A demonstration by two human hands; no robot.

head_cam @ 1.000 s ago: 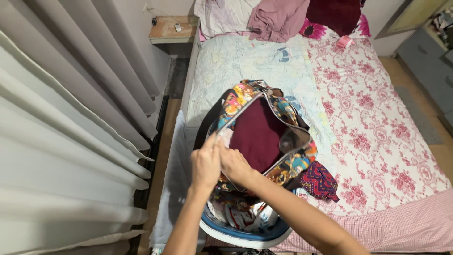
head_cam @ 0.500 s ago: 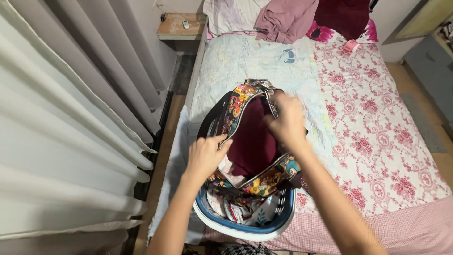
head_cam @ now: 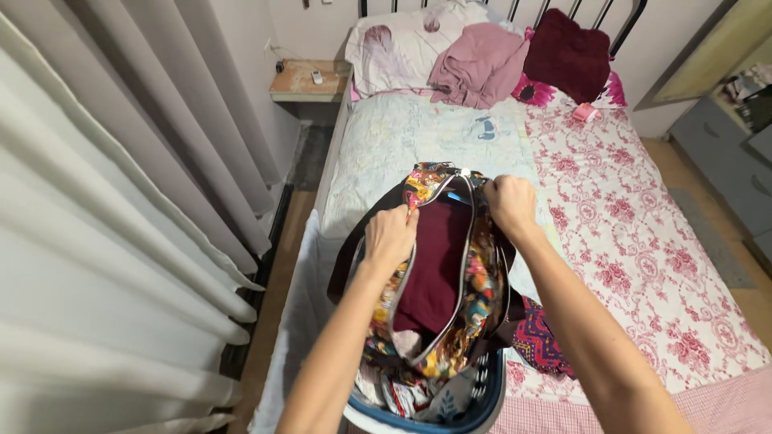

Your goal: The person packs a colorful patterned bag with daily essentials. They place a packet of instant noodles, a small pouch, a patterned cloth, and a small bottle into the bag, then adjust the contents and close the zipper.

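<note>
Both our hands grip the open mouth of a colourful patterned fabric bag (head_cam: 474, 281) that sits over a blue laundry basket (head_cam: 482, 402) at the foot of the bed (head_cam: 643, 241).

Our left hand (head_cam: 392, 238) is closed on the near-left rim beside the zip, and our right hand (head_cam: 510, 202) is fisted on the far rim, near the zip's end. We judge the bag soft and floppy, light in itself but filled out by the maroon cloth (head_cam: 434, 261) inside, so it would sag unless we take it by the stitched rim or the dark strap (head_cam: 347, 253). The printed fabric looks slightly slick.
</note>
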